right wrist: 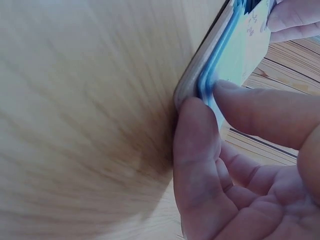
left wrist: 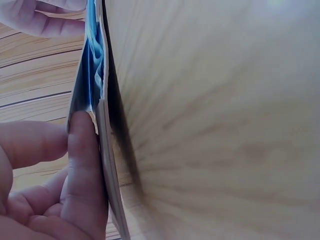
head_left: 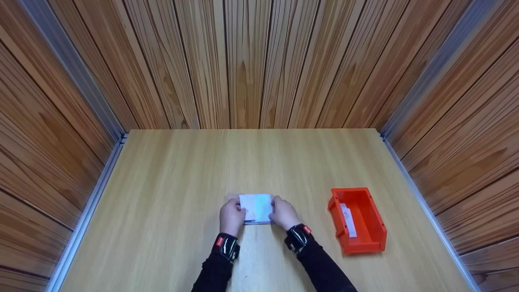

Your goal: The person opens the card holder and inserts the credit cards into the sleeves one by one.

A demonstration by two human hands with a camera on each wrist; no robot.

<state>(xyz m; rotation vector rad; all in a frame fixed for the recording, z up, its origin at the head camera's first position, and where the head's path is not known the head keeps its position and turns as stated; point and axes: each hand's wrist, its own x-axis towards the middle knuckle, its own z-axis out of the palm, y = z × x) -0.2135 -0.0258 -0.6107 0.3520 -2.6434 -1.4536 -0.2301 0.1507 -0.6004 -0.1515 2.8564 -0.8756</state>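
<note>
A small booklet with pale and light-blue leaves lies low over the tabletop, held between both hands. At its left side my left hand pinches a whitish leaf. In the left wrist view one fingertip is tucked behind that leaf, beside a thicker board that runs on under the hand. My right hand grips the right edge. In the right wrist view its thumb presses on the light-blue face, and a finger supports the rounded corner from the side.
To the right an orange-red open bin stands on the wooden tabletop, with a white label on its left side. Wood-panelled walls enclose the back and both sides, with metal rails along the side edges.
</note>
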